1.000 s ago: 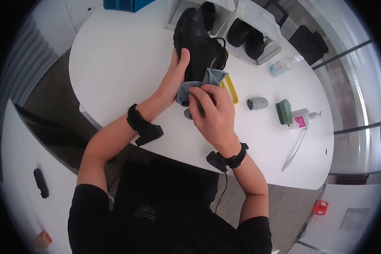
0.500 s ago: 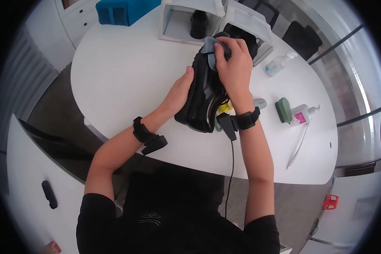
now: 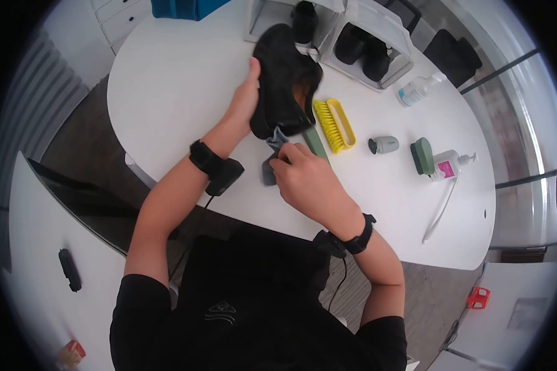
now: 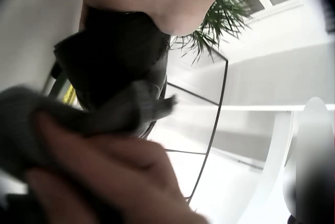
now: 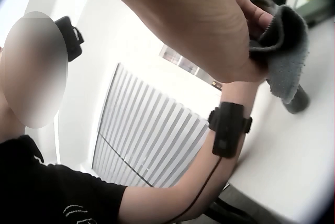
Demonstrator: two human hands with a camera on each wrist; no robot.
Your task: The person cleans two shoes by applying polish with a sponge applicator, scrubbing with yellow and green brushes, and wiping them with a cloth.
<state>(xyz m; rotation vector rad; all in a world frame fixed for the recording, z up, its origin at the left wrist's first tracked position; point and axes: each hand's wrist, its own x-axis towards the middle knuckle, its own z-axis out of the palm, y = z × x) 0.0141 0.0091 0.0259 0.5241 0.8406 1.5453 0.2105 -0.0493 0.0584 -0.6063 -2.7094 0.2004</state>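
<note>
A black shoe point(image 3: 281, 80) is held up over the table by my left hand point(image 3: 242, 102), which grips it along its left side with the thumb up. My right hand point(image 3: 309, 182) pinches a grey cloth point(image 3: 277, 140) at the shoe's near end. In the right wrist view the cloth point(image 5: 289, 51) hangs folded from the fingers. The left wrist view shows the right hand point(image 4: 115, 177) and the cloth point(image 4: 120, 111) blurred, close to the dark shoe.
Right of the shoe lie a yellow brush point(image 3: 334, 125), a grey bottle point(image 3: 384, 145), a green brush point(image 3: 423, 156), pump bottles point(image 3: 447, 166) point(image 3: 414, 93) and a white stick point(image 3: 440, 210). Behind stand boxes with black shoes point(image 3: 362, 52). A green strip point(image 3: 316, 145) lies near the shoe.
The cloth and right hand have moved from the shoe's far end back to its near end. The shoe has turned and shifted, uncovering the yellow brush.
</note>
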